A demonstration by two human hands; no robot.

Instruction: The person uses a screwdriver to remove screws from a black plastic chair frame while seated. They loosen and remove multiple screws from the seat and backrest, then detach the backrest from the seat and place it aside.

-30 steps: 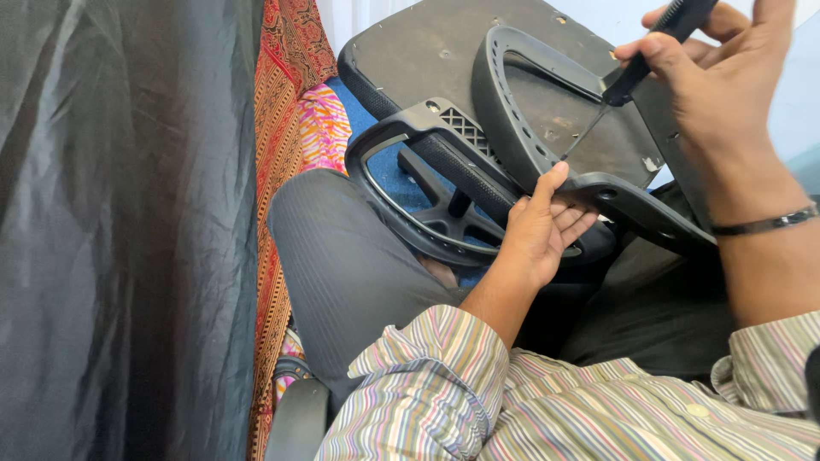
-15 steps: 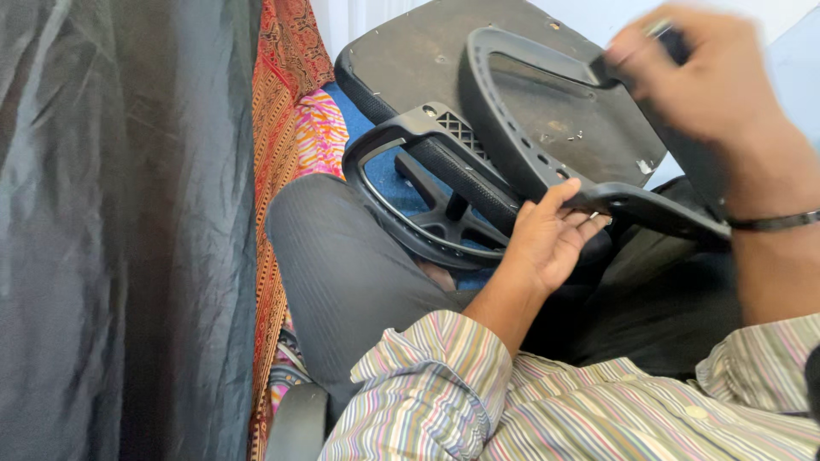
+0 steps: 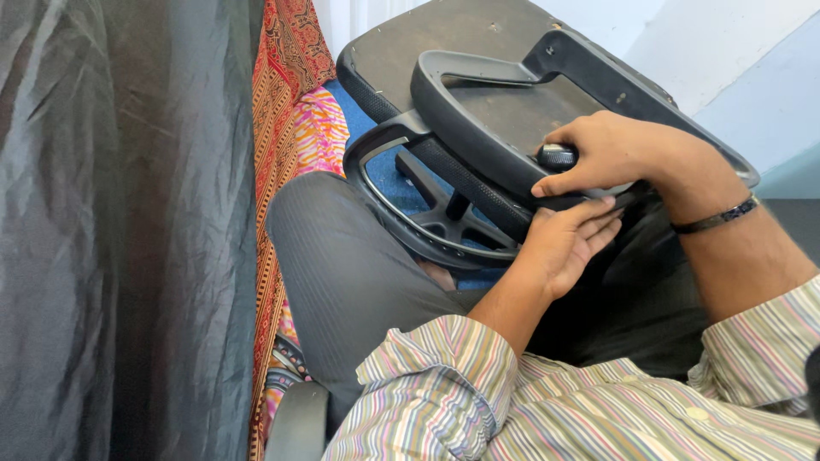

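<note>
A black plastic chair armrest (image 3: 478, 102), a looped frame, lies across the dark underside of a chair seat (image 3: 427, 43) on my lap. My right hand (image 3: 628, 154) is closed around a black-handled screwdriver (image 3: 557, 156) and presses down on the armrest's near bar. My left hand (image 3: 568, 243) sits just below, palm up, fingers cupped against the underside of that same bar. The screwdriver's shaft is hidden by my right hand. A second black armrest (image 3: 410, 183) juts out under the seat at the left.
A dark grey curtain (image 3: 120, 230) fills the left side, with patterned orange and pink cloth (image 3: 295, 111) beside it. A black chair base with spokes (image 3: 453, 218) lies on blue floor beyond my knee. A pale wall (image 3: 735, 60) is at the upper right.
My right hand has dropped from the top right, where it held the screwdriver up, onto the armrest's near bar. The armrest has swung round to lie flatter. My left hand stayed under the bar.
</note>
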